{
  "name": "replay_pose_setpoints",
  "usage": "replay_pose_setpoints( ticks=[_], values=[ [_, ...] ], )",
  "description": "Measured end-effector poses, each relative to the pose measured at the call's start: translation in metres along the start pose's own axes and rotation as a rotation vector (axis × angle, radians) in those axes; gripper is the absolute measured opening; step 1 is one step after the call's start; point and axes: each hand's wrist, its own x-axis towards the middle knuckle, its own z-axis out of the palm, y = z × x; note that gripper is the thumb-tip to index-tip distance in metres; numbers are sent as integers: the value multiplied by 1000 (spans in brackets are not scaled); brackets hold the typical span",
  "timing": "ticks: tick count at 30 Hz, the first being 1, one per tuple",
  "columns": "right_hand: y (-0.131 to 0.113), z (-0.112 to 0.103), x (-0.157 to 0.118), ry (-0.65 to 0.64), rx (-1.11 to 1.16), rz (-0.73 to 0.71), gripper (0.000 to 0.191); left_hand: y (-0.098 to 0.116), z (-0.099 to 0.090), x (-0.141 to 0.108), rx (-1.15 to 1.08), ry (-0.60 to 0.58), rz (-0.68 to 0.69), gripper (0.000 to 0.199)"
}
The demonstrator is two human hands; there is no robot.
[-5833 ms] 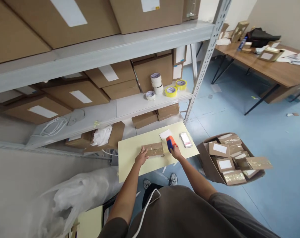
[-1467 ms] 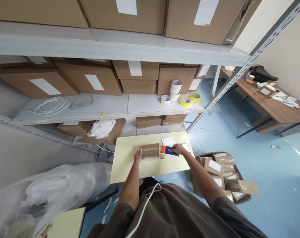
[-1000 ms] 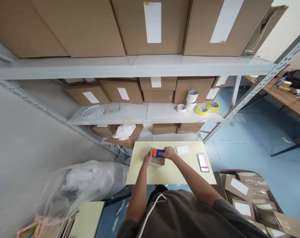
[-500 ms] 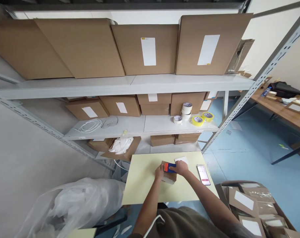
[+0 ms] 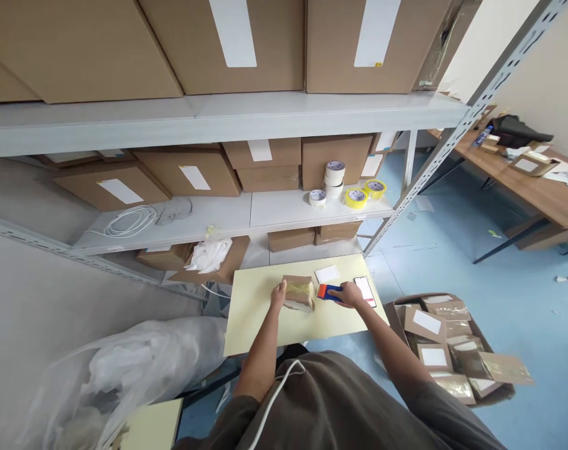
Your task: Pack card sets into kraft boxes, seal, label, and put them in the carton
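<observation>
A small cardboard box (image 5: 298,290) lies on the pale yellow table (image 5: 256,331), with a strip of yellowish clear tape across its top. My left hand (image 5: 278,295) grips the box at its left side, fingers closed on the edge. To the right of the box, my right hand (image 5: 350,294) is wrapped round a blue and orange tape dispenser (image 5: 329,292), whose orange end points at the box. A white label (image 5: 327,274) lies behind the dispenser. A phone (image 5: 365,291) with a lit screen rests beyond my right hand.
Shelving (image 5: 228,122) with cartons stands behind the table. Tape rolls (image 5: 334,178) and a coiled white cable (image 5: 130,221) sit on its middle shelf. An open carton (image 5: 488,397) of packed boxes is on the floor at right. A plastic bag (image 5: 157,356) bulges at left.
My right hand has drawn the tape dispenser off the box to the right, and tape now shows across the box top. My view has tilted down and shifted.
</observation>
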Motion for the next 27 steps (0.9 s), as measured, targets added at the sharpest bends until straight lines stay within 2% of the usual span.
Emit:
replay_pose_setpoints(
  ticks=[3, 7, 9, 11, 13, 15, 18, 23, 27],
  values=[
    [-42, 15, 5, -1, 26, -53, 60, -13, -29, 11, 2, 12, -59, 59],
    [-102, 27, 10, -19, 31, -106, 62, -21, -68, 17, 145, 132, -152, 50],
    [-128, 30, 12, -13, 13, -124, 64, -21, -78, 14, 132, 159, -101, 49],
    [-150, 33, 15, -11, -10, -151, 66, -20, -79, 8, 78, 115, -22, 49],
    [-169, 36, 18, -20, -38, -187, 67, -22, -74, 3, 26, 66, -3, 52],
    [-182, 41, 21, -35, -71, -212, 67, -27, -63, 0, 12, 51, -68, 52],
    [-187, 49, 26, -50, -127, -225, 65, -36, -41, -4, 6, 23, -164, 45],
    [-158, 52, 36, -51, -183, -164, 60, -36, 5, -5, -43, -35, -181, 43],
    [-123, 39, 38, -31, -179, -123, 61, -24, 37, 0, -55, -71, -168, 46]
  ],
)
